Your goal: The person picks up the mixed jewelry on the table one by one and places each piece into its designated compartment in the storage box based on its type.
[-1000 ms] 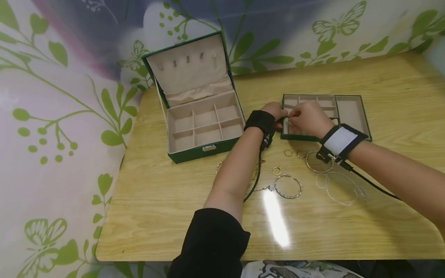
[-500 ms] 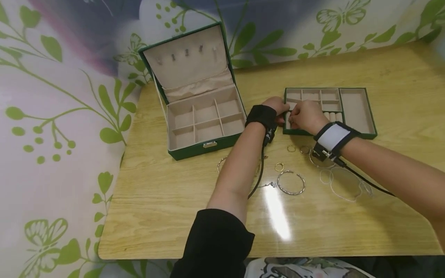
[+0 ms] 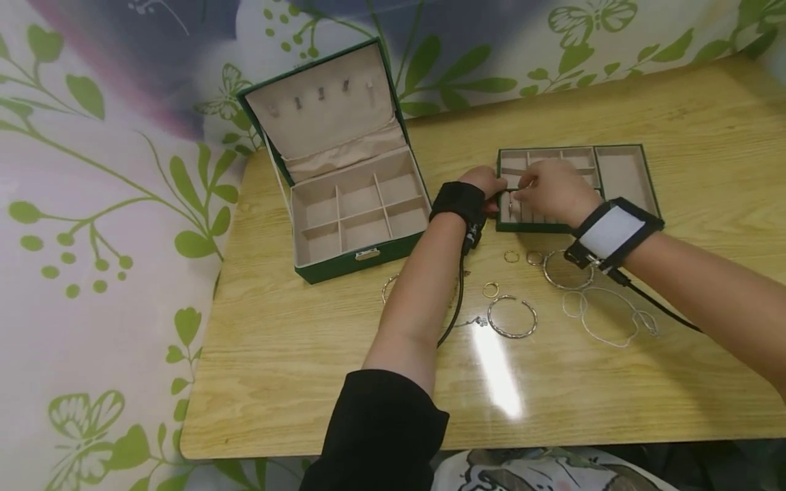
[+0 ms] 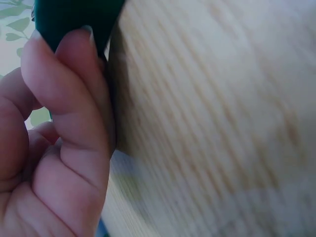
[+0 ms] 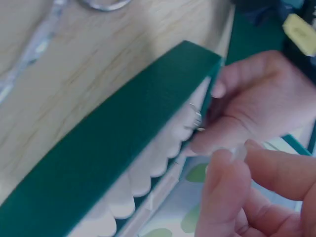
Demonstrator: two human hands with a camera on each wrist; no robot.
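One ring (image 5: 196, 118) sits in the cushioned roll slots of the green tray insert (image 3: 651, 183), right of frame centre; by the look of it, loading has only begun. On the bench (image 3: 307, 354), lower centre, loose pieces remain, near to far: one chain necklace (image 3: 604, 317), two large bangles (image 3: 512, 316), a partly hidden hoop (image 3: 388, 286), and three small rings (image 3: 490, 289). The left hand (image 3: 485, 184) holds the tray's near corner, fingers curled on it. The right hand (image 3: 552, 191) has its grip pinched together over the slots; contents indistinct. One open jewellery box (image 3: 356, 211), upper left, holds nothing visible.
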